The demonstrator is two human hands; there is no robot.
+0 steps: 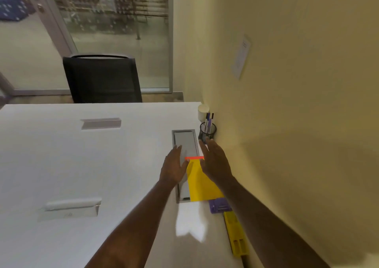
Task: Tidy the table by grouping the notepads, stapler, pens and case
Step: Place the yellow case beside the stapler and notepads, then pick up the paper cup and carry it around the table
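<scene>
Both hands, left hand (173, 166) and right hand (215, 161), have flat, open fingers. The yellow notepad (202, 182) lies between them. The pen cup (207, 131) stands just past the right fingers.

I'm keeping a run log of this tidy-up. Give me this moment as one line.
left hand: open, beside yellow notepad | right hand: open, over notepad | pens in mesh cup | purple stapler by wall

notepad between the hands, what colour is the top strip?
Red-orange strip across the far end of the yellow notepad; head view.
</scene>
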